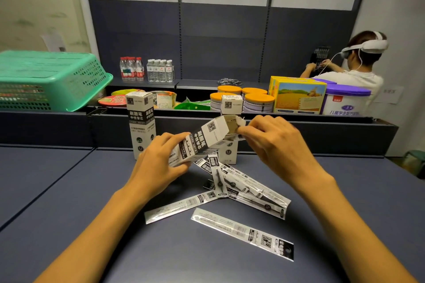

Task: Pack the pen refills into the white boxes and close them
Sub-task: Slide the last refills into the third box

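My left hand grips the lower end of a white box with black print, tilted with its open top up and to the right. At that open end my right hand pinches the box's top flap. Two more white boxes stand upright behind: a tall one at the left and another mostly hidden behind the held box. Several pen refill packets lie in a loose pile on the table below my hands. One packet lies apart, nearer to me.
The dark blue table has a raised ledge at its back. Behind it are a green basket, water bottles, orange-lidded tins, a yellow carton and a purple-lidded tub. A person with a headset works at the far right.
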The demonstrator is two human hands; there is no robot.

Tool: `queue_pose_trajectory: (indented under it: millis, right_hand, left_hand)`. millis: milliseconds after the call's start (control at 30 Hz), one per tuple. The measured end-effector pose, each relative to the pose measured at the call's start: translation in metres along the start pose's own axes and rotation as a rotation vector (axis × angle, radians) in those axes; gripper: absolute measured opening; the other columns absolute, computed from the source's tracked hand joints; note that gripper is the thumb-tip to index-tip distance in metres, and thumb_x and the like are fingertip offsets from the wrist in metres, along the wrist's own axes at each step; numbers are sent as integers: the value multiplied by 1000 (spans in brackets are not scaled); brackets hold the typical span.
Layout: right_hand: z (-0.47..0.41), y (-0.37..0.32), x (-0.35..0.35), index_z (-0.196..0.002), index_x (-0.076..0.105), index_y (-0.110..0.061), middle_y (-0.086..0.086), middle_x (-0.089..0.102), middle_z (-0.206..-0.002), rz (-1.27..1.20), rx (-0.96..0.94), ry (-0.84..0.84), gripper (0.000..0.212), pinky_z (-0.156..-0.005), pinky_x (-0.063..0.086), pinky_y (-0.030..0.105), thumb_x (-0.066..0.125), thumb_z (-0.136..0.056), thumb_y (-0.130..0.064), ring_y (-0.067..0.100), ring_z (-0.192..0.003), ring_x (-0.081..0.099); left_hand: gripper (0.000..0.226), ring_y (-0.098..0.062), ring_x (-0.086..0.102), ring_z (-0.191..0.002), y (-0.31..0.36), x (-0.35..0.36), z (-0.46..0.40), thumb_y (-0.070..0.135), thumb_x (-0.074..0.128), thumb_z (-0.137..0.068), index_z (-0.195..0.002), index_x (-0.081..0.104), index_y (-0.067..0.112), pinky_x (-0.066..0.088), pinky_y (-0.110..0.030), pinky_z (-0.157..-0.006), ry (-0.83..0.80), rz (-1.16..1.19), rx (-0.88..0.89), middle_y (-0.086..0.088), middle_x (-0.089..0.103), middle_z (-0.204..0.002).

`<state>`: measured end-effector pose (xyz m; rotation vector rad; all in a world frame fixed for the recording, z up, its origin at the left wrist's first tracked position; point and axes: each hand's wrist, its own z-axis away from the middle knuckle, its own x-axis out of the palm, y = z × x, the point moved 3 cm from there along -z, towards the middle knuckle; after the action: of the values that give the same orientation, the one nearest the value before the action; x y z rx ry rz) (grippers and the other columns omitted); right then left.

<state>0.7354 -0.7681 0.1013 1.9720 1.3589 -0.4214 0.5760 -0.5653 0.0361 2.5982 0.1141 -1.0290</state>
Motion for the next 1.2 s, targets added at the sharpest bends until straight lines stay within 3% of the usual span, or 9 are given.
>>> queue_pose_trajectory:
  millis: [133, 267, 433, 600, 767, 867, 967, 1067, 1200]
  right_hand:
    - [2, 0, 2, -120, 59, -16, -2, 63, -101, -497, 228, 80, 31, -70, 54, 20, 64, -90, -25, 9, -84, 62]
    - [7, 9, 2, -102, 63, -16, -10, 68, -94, -867, 464, 171, 21, -74, 55, 16, 69, -87, -3, 5, -84, 68]
    - [4, -8, 19, -108, 68, -18, -3, 72, -90, -893, 384, 81, 23, -61, 56, 17, 68, -88, -7, 9, -64, 68]
    - [4, -9, 15, -116, 65, -19, -1, 71, -93, -827, 330, 208, 20, -55, 55, 19, 60, -96, -20, 6, -62, 67]
    - [7, -17, 39, -124, 59, -30, -7, 68, -115, -783, 276, -86, 39, -68, 59, 36, 36, -99, -50, 11, -85, 68]
    - [9, -9, 27, -128, 57, -28, -5, 66, -118, -882, 317, 71, 36, -64, 59, 39, 45, -98, -44, 21, -83, 69]
    - [16, 6, 13, -108, 64, -21, -5, 68, -97, -794, 392, 238, 19, -57, 55, 35, 52, -95, -29, 15, -68, 65]
    - [20, 12, 25, -92, 65, -25, -15, 64, -83, -736, 527, -130, 3, -59, 49, 26, 64, -92, -28, 5, -68, 59]
    - [35, 3, 45, -89, 68, -28, -13, 66, -84, -633, 517, -752, 23, -61, 41, 15, 73, -80, -49, -1, -69, 57]
  left_hand:
    - [70, -5, 45, -102, 0, -1, 0, 33, 77, -77, -139, 44, 34, 50, -28, -75, 4, 13, -5, 8, 54, -118]
    - [71, -6, 47, -102, -2, 0, -1, 35, 77, -78, -140, 44, 33, 51, -28, -75, 11, 19, -3, 8, 54, -118]
    - [70, -7, 49, -102, 0, 3, -1, 37, 76, -78, -140, 42, 35, 53, -29, -75, -9, 15, 24, 10, 53, -117]
    - [71, -7, 48, -102, -1, 1, -2, 35, 77, -78, -140, 44, 32, 50, -26, -74, 16, 25, 16, 7, 55, -118]
    - [71, -9, 50, -101, 0, 2, -1, 34, 77, -77, -140, 43, 33, 54, -32, -75, 4, 20, 28, 7, 55, -117]
    - [70, -9, 49, -102, -3, 2, -2, 35, 77, -78, -139, 44, 32, 53, -32, -75, 16, 28, 6, 7, 55, -117]
    - [69, -10, 50, -103, -5, 0, -3, 34, 77, -77, -139, 46, 30, 53, -33, -76, 26, 33, -12, 6, 56, -117]
    - [69, -10, 50, -103, -7, 0, -3, 33, 78, -77, -138, 47, 29, 53, -34, -76, 32, 41, -25, 5, 57, -117]
    - [69, -11, 50, -104, -8, -1, -3, 33, 78, -77, -138, 47, 29, 52, -33, -78, 31, 45, -38, 4, 57, -117]
